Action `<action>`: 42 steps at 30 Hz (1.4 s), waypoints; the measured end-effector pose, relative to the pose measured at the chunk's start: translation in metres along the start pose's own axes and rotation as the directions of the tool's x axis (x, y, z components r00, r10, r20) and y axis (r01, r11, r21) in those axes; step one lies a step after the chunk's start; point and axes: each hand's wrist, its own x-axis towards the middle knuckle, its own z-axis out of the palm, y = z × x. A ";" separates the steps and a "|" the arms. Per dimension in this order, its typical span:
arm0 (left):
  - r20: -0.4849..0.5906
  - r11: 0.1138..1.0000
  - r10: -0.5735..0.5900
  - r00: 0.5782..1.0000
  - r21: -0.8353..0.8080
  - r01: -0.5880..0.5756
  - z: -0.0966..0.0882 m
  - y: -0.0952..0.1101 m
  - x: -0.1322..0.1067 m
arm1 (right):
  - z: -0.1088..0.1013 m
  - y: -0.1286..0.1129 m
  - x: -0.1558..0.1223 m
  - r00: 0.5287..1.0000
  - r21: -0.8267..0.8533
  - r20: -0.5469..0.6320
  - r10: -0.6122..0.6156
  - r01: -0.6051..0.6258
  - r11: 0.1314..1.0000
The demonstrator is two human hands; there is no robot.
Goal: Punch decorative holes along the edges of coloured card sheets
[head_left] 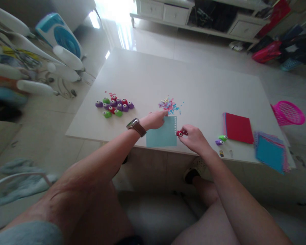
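Note:
A light blue sheet of paper (160, 134) lies at the table's front edge, with a row of small punched holes along its right side. My left hand (154, 120) rests on the sheet's upper part, a finger stretched toward its top edge. At the sheet's right edge, my right hand (193, 136) grips a red craft punch (180, 133) between thumb and fingers. Just beyond the paper lies a heap of tiny coloured paper cutouts (169, 104). Several purple, green and red craft punches (114, 106) stand in a cluster to the left.
On the right are a stack of red paper (238, 128), a green punch (222, 137), a purple punch (219, 142) and a pile of blue and pink sheets (269, 153). A pink basket (289, 113) stands beyond the white table (193, 78).

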 end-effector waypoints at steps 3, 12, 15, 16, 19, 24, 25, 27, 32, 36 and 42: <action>0.000 1.000 -0.002 1.000 -0.002 0.002 0.001 0.000 0.000 | 0.001 0.000 0.000 1.000 -0.006 0.020 -0.007 0.007 1.000; 0.035 0.999 -0.011 0.999 0.033 0.009 0.009 -0.003 0.004 | 0.001 -0.005 -0.002 0.980 0.002 0.199 0.026 -0.027 1.000; 0.041 0.999 -0.005 0.999 0.040 0.003 0.013 -0.003 0.005 | 0.000 -0.006 -0.003 0.973 0.022 0.231 0.015 -0.021 1.000; 0.042 0.999 -0.003 0.999 0.043 0.001 0.014 -0.003 0.005 | 0.000 -0.006 -0.003 0.971 0.024 0.237 0.015 -0.021 0.999; 0.050 0.999 0.000 0.999 0.052 -0.003 0.017 -0.003 0.005 | 0.001 -0.005 -0.004 0.966 0.019 0.257 0.021 -0.026 0.999; 0.066 0.999 0.003 0.998 0.036 -0.006 0.018 -0.003 0.009 | 0.002 -0.002 -0.004 0.960 0.009 0.280 0.022 -0.026 1.000; 0.068 0.999 0.003 0.998 0.035 -0.006 0.017 -0.003 0.010 | 0.002 -0.002 -0.005 0.959 0.007 0.281 0.027 -0.030 1.000; 0.072 0.999 0.002 0.997 0.038 -0.004 0.017 -0.002 0.010 | 0.002 -0.002 -0.005 0.959 0.000 0.281 0.033 -0.035 0.999; 0.081 0.999 -0.005 0.997 0.048 0.001 0.016 -0.001 0.010 | 0.002 -0.003 -0.005 0.962 -0.020 0.272 0.024 -0.020 1.000; 0.086 0.998 -0.020 0.996 0.055 0.015 0.013 -0.001 0.009 | 0.002 -0.004 -0.005 0.966 -0.019 0.260 0.009 -0.004 1.000; 0.085 0.998 -0.028 0.996 0.064 0.022 0.011 -0.001 0.008 | 0.002 -0.005 -0.004 0.969 -0.024 0.246 -0.008 0.014 1.000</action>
